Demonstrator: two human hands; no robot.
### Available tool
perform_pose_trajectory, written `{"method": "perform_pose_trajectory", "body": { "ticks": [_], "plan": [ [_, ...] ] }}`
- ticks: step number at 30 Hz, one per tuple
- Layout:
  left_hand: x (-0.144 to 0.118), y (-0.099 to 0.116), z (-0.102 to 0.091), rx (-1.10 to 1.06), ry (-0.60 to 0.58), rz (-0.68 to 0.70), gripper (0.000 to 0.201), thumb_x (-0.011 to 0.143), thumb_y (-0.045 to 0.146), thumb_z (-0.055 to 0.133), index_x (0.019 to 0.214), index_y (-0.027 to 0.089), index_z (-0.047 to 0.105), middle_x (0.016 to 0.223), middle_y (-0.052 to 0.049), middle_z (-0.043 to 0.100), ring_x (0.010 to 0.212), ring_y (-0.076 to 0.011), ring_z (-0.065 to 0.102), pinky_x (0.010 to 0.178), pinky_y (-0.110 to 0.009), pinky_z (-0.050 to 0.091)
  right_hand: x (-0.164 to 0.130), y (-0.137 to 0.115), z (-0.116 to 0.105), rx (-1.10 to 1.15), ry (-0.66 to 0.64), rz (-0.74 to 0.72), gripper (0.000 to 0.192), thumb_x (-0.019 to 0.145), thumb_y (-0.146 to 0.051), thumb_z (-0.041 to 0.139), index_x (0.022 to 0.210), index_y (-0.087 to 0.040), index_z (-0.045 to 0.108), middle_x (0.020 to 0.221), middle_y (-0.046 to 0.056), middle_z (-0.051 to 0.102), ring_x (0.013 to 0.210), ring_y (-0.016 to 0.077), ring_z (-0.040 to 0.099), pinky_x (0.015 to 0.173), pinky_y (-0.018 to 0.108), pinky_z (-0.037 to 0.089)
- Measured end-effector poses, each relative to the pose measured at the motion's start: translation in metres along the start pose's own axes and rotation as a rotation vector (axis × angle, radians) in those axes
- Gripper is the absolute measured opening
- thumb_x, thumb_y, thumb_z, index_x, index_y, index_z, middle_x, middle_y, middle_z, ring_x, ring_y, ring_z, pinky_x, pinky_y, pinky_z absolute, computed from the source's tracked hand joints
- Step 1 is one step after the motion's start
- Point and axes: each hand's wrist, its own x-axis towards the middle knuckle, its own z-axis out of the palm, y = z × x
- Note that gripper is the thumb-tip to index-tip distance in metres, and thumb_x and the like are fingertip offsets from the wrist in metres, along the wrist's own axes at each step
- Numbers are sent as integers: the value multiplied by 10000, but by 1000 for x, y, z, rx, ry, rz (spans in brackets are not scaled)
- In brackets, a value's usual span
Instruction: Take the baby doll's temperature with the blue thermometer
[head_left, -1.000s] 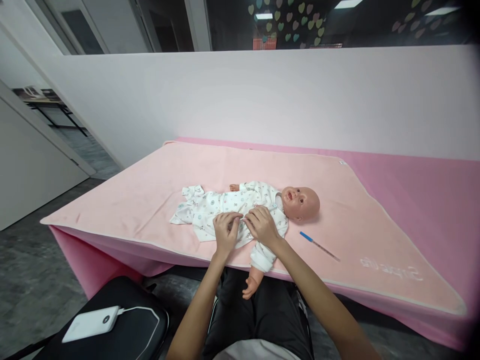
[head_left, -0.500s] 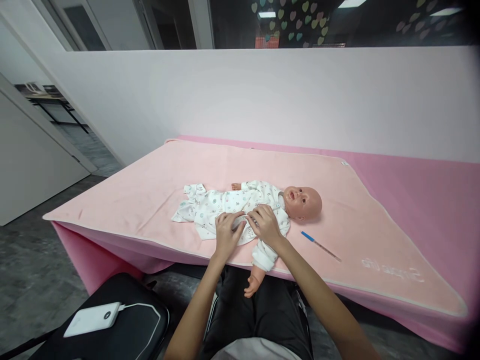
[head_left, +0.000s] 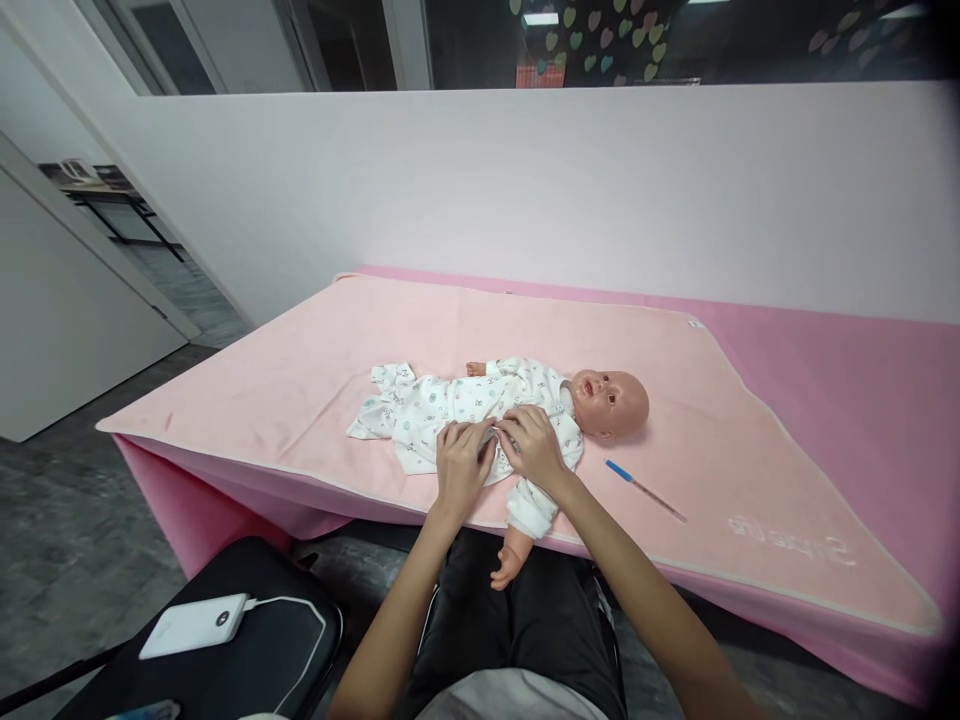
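The left hand [head_left: 463, 462] and the right hand [head_left: 534, 447] meet over the belly of the baby doll [head_left: 517, 415], which lies on its back on the pale pink blanket [head_left: 315, 380] covering the desk, head out to the right of the fingers and legs to their left. Since a second ago the left hand has slid in tight against the right; the gap between them has closed, so the work on the garment front looks confined to one small spot. The fingers of both hands are curled together, pinching the front of the printed white sleepsuit [head_left: 427, 410] at its closure; whether a snap sits between them cannot be told. Right of the fingers, past the doll's head, a thin blue-tipped thermometer [head_left: 643, 489] lies on the blanket. No container shows; near the person's lap a white power bank [head_left: 193, 626] rests on a black chair seat [head_left: 262, 650].
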Motion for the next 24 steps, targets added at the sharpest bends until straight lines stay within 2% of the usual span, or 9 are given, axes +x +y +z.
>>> {"method": "perform_pose_trajectory", "body": {
  "ticks": [4, 11, 19, 24],
  "plan": [
    [0, -3, 2, -13, 2, -24, 301, 861, 235, 491, 1148, 228, 584, 959, -60, 668, 937, -219, 533, 927, -395, 329, 0, 0, 0, 0, -5, -4, 167, 870, -192, 468, 925, -190, 625, 924, 70, 596, 923, 198, 510, 861, 380, 418],
    [1, -12, 1, -213, 33, -152, 252, 818, 298, 577, 1065, 261, 613, 939, -18, 662, 932, -194, 531, 887, -355, 364, -1, 1, 1, 7, 18, -2, 134, 872, -221, 486, 889, -188, 616, 871, 60, 595, 887, 191, 514, 849, 366, 421],
    [0, -15, 0, -298, 28, -196, 199, 774, 254, 620, 973, 248, 637, 860, -14, 673, 919, -204, 546, 909, -382, 372, -1, 2, 2, -11, 13, -17, 116, 872, -231, 497, 876, -190, 605, 842, 58, 585, 873, 190, 523, 853, 363, 409],
    [0, -17, 2, -319, 65, -190, 167, 754, 229, 630, 919, 253, 647, 807, 4, 676, 877, -194, 558, 925, -377, 369, -2, 2, 2, -1, 9, -19, 117, 876, -233, 494, 874, -194, 605, 841, 57, 586, 870, 193, 514, 856, 364, 406]
  ]
}}
